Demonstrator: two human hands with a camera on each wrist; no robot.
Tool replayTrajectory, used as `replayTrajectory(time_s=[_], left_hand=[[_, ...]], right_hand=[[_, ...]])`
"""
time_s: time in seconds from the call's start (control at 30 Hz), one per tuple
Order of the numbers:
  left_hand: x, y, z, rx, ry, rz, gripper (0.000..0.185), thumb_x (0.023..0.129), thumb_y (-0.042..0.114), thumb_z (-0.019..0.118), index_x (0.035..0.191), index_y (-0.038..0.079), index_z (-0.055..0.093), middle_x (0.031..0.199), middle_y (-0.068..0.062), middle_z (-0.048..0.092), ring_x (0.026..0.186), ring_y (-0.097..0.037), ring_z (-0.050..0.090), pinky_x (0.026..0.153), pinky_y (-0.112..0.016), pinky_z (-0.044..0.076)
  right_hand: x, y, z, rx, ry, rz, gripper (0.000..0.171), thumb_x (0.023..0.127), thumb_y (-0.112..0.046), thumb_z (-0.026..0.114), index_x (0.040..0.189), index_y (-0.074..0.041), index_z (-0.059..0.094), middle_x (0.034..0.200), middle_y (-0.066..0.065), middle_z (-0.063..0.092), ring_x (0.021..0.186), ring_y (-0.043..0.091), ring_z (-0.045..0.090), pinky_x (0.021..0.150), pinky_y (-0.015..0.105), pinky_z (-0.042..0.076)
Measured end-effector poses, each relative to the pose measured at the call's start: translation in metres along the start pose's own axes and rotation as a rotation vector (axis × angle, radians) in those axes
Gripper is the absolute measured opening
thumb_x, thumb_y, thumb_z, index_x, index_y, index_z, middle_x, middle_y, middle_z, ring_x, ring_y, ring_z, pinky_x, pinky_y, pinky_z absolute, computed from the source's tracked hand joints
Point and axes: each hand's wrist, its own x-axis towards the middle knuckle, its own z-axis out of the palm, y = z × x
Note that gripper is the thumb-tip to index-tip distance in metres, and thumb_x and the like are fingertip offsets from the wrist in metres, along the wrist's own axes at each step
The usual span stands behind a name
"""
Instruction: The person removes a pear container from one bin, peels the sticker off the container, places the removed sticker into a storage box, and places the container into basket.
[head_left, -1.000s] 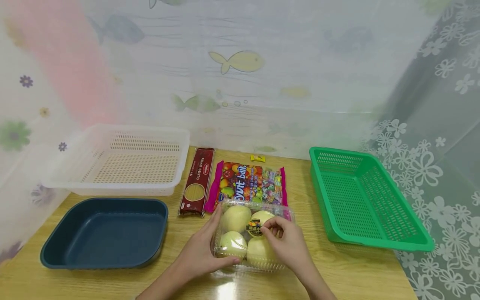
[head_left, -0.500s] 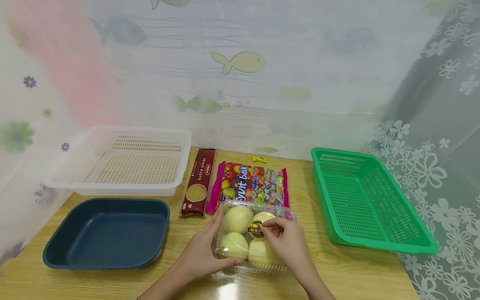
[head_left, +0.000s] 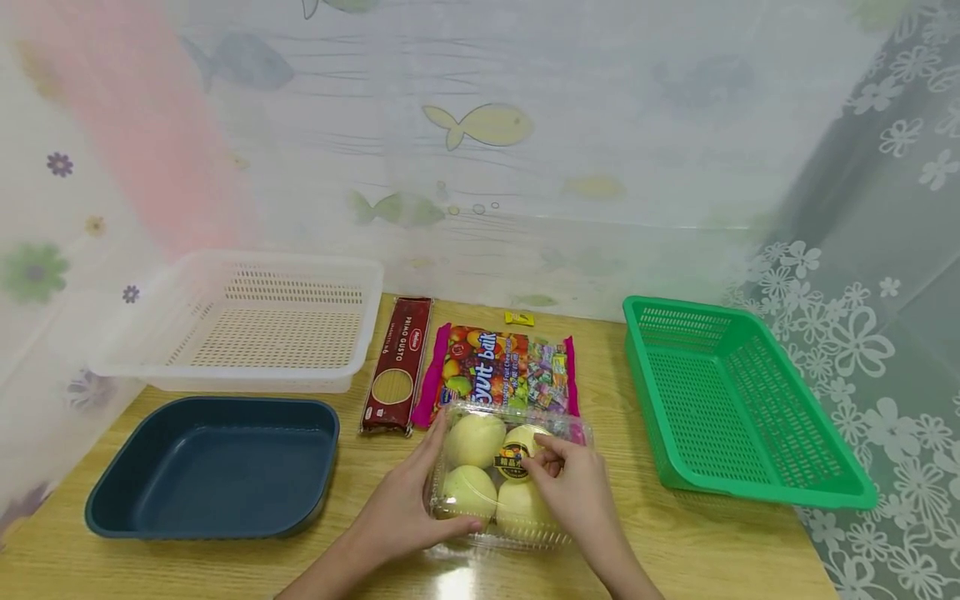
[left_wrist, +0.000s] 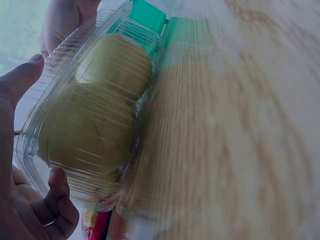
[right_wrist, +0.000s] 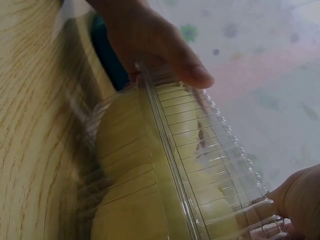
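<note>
A clear plastic clamshell box (head_left: 525, 536) of pale yellow-green round fruit (head_left: 471, 440) sits in front of me, lid down. My left hand (head_left: 401, 502) grips its left side, thumb at the near edge and fingers along the far side; the left wrist view shows more of this hand (left_wrist: 22, 200) against the box. On the lid is a black-and-gold round label (head_left: 512, 461). My right hand (head_left: 579, 485) pinches at the label's right edge, with its index finger raised a little from the thumb. In the right wrist view that hand (right_wrist: 305, 202) is partly cut off.
Behind the box lie a candy bag (head_left: 491, 367), a red spaghetti pack (head_left: 397, 362) and a small yellow sweet (head_left: 519, 318). A white basket (head_left: 348, 367) and a dark blue tub (head_left: 213, 532) stand left. To the right is a green basket (head_left: 757, 483).
My right index finger has lifted and stretched slightly away from the thumb at the label. The left hand keeps its hold, and the box stays in place.
</note>
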Motion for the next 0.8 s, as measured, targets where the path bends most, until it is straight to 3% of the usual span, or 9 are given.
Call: replayTrajectory(time_s=[0.27,0.53,0.8], left_hand=[[0.001,-0.0015,0.001,0.002,-0.001,0.013,0.139,0.069,0.071,0.091,0.171,0.04,0.0,0.175,-0.001,0.018,0.153,-0.039,0.038,0.113,-0.066,0.042],[0.0008,-0.0005,0.0,0.006,-0.01,0.003,0.139,0.069,0.075,0.088,0.171,0.04,-0.001,0.175,-0.001,0.016,0.152,-0.041,0.039,0.113,-0.065,0.042],[-0.0001,0.0021,-0.0016,0.015,-0.019,-0.015,0.142,0.067,0.075,0.089,0.17,0.04,-0.002,0.174,0.0,0.017,0.152,-0.042,0.039,0.114,-0.064,0.042]], right_hand=[[-0.0002,0.0021,0.0012,0.008,0.009,-0.007,0.006,0.088,-0.008,0.085,0.094,-0.009,0.085,0.073,-0.005,0.07,0.061,0.007,0.053,0.056,0.021,0.045],[0.0012,0.0076,-0.0013,0.195,0.0,0.058,0.005,0.09,-0.006,0.083,0.093,-0.009,0.085,0.065,-0.001,0.058,0.057,0.008,0.044,0.051,0.019,0.035],[-0.0005,0.0085,-0.003,0.275,-0.013,0.026,0.005,0.089,-0.007,0.084,0.094,-0.009,0.085,0.069,0.0,0.061,0.059,0.008,0.045,0.054,0.019,0.035]])
